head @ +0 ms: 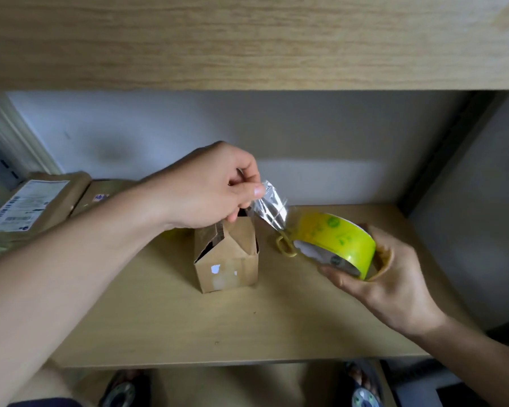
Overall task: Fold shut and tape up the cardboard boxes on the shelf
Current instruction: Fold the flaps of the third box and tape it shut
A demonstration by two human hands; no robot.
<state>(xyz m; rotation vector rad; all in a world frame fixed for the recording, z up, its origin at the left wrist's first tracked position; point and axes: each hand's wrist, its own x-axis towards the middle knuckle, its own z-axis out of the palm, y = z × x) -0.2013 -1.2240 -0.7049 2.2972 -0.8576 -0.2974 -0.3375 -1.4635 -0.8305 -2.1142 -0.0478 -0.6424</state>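
Left hand (209, 186) pinching tape (269, 207) above box (228, 257).

- Small cardboard box (227, 259), centre of frame: plain brown with white torn patches.
- Tape roll (335, 245), right of centre: yellow-green with faint green print; its pulled strip (269, 208) is clear and glossy.
- Shelf (188, 324): pale wood grain.
- Parcel (33, 207), left edge: brown, white label with blue print.

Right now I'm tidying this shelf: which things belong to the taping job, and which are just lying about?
In use:
small box
tape roll
tape strip
left hand
right hand

Lying about:
labelled parcel
yellow loop, behind the roll
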